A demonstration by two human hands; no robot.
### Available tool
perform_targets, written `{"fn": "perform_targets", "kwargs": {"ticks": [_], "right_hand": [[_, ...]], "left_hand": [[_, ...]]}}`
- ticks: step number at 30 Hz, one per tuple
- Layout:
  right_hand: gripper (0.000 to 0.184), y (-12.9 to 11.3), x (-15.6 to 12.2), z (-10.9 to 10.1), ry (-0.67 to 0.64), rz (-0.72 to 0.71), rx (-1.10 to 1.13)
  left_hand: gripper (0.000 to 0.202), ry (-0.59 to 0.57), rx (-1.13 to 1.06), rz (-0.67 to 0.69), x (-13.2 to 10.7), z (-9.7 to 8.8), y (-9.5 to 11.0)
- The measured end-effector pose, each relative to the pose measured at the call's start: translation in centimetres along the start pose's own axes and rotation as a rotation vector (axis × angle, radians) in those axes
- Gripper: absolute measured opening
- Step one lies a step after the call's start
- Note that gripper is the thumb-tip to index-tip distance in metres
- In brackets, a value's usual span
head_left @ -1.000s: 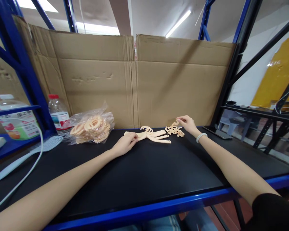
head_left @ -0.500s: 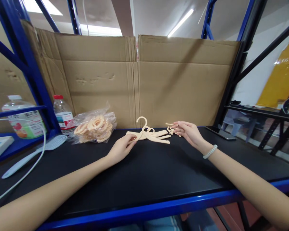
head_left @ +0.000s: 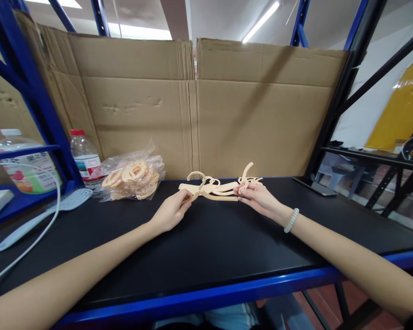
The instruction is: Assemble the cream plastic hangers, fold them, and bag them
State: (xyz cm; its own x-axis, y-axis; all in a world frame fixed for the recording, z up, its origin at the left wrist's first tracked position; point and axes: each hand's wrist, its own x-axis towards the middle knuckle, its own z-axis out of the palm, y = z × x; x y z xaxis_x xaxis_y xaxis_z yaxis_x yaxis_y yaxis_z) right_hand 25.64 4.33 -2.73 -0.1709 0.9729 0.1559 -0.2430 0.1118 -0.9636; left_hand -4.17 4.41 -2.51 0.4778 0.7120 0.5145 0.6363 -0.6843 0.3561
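Note:
A cream plastic hanger (head_left: 220, 198) is pinched at its left end by my left hand (head_left: 170, 211), whose fingers are closed. Its hook points up and to the left. My right hand (head_left: 261, 201) is closed around a small curved cream plastic piece (head_left: 248, 170), which stands up from the fingers. That hand is at the hanger's right end; whether the piece touches the hanger I cannot tell. Behind the held hanger lie more cream hangers (head_left: 227, 186). A few small cream plastic pieces (head_left: 256, 180) lie just behind my right fingers, partly hidden.
A clear plastic bag (head_left: 134, 176) of cream rings, a red-capped bottle (head_left: 84, 158) and a hairbrush (head_left: 69, 200) are at the left. A phone (head_left: 313, 186) lies at the back right. Cardboard (head_left: 261, 114) walls the black tabletop (head_left: 206, 252) behind.
My right hand has moved left to the hanger's right end, with a curved cream piece now upright in its fingers. My left hand has tilted the hanger and drawn it slightly forward.

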Motion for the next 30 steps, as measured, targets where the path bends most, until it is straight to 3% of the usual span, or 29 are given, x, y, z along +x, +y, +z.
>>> {"fn": "perform_targets", "kwargs": {"ticks": [7,17,23,30], "right_hand": [[0.024,0.06,-0.02,0.10,-0.008,-0.061,-0.111],[0.021,-0.09,-0.21,-0.21,-0.169,0.213,-0.008],[0.008,-0.29,-0.38,0.08,-0.144,0.273,0.008],[0.011,-0.55,-0.54,0.00,-0.124,0.271,-0.033]], "left_hand": [[0.009,0.004,-0.039,-0.007,0.12,0.07,-0.01],[0.006,-0.015,-0.044,-0.006,0.00,-0.18,0.37],[0.005,-0.010,-0.045,-0.002,0.00,-0.20,0.38],[0.006,-0.016,-0.054,0.001,0.03,-0.14,0.32]]}}
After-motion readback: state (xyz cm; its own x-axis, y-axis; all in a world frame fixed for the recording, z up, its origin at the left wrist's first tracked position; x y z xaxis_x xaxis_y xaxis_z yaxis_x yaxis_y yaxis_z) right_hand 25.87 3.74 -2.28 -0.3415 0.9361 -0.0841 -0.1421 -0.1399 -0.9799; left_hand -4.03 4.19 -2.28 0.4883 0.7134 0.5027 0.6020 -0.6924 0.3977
